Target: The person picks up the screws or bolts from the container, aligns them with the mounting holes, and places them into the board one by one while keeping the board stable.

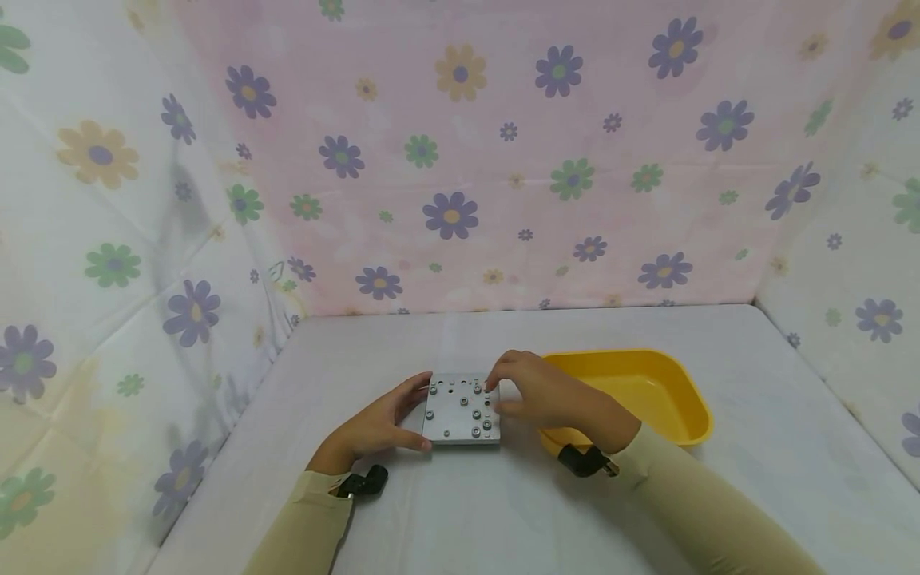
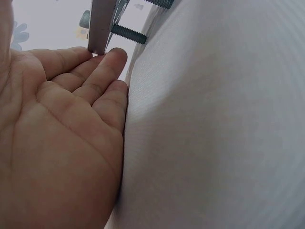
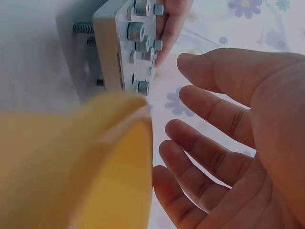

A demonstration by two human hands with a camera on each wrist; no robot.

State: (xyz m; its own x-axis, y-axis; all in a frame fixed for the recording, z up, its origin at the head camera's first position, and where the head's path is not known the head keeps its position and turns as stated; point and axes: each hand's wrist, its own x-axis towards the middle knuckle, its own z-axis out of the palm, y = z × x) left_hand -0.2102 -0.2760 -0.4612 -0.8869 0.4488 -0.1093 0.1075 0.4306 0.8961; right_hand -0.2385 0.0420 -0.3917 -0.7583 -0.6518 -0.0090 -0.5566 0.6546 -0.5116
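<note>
Near the middle of a flat white bench (image 1: pixel 446 511), holds a square silver metal plate (image 1: pixel 451 411) by its left side with the bare left-hand grip (image 1: pixel 384 419): thumb at the near left corner, fingers bent about the far left corner, with a wide gap between thumb and fingers. In the left wrist view, touches the plate's edge with the fingertips, palm just beside the bench. Has the right-hand grip (image 1: pixel 542 391), also bare, above the plate's far right part, with fingers loosely curved and spread around nothing visible. Cannot tell from the head view whether any fingertip touches metal there.

Across the plate's upper face, grey cylindrical socket-head screws (image 1: pixel 477 415) of several sizes, most of them towards the right side, beside small dark round holes (image 1: pixel 487 403). Below it, dark threaded screw shanks (image 3: pixel 83 27), sticking out from the underside towards the bench, plain in both wrist views.

Just right of the plate, a yellow plastic tub (image 1: pixel 618 361) with rounded corners, partly behind the right-hand grip and wrist; blurred in the right wrist view. At the wrists, small black curved fittings (image 1: pixel 585 461), beside the cuffs of long beige sleeves (image 1: pixel 711 495). Past the bench's far edge, pink flower-printed cloth (image 1: pixel 489 152); at left and right, white flower-printed cloth (image 1: pixel 43 216).
</note>
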